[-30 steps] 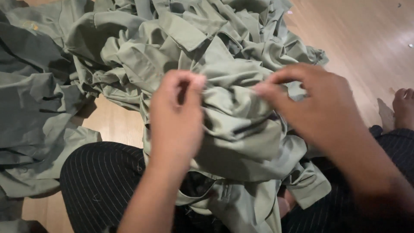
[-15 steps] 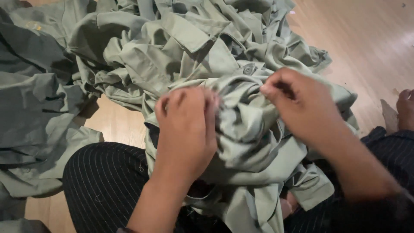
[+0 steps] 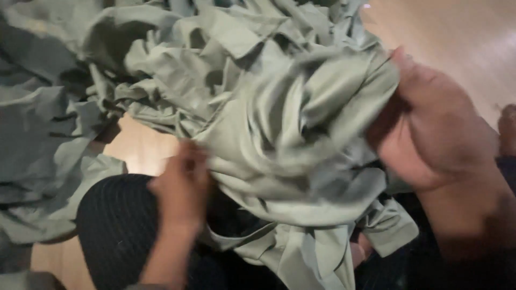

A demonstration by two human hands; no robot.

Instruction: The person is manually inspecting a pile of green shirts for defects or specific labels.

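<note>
Gripping green garment (image 3: 301,145) | right hand (image 3: 435,134) fingers clamped on fold | left hand (image 3: 180,188) fingers pinching edge

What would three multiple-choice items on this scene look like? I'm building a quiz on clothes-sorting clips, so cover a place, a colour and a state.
1. Where does the right hand grip the garment?
A. At its upper right edge
B. At its lowest hem
C. Nowhere; it rests on the floor

2. What colour is the garment?
A. Bright red
B. Pale grey-green
C. Yellow

3. How does the garment lie?
A. Folded flat
B. On a hanger
C. Crumpled, draped over the lap

Answers:
1 A, since the fingers close on cloth bunched at the upper right.
2 B, matching the heap of clothes on the wooden floor.
3 C, as deep creases show, and the left hand touches its lower left edge by the dark striped trouser leg.
</note>
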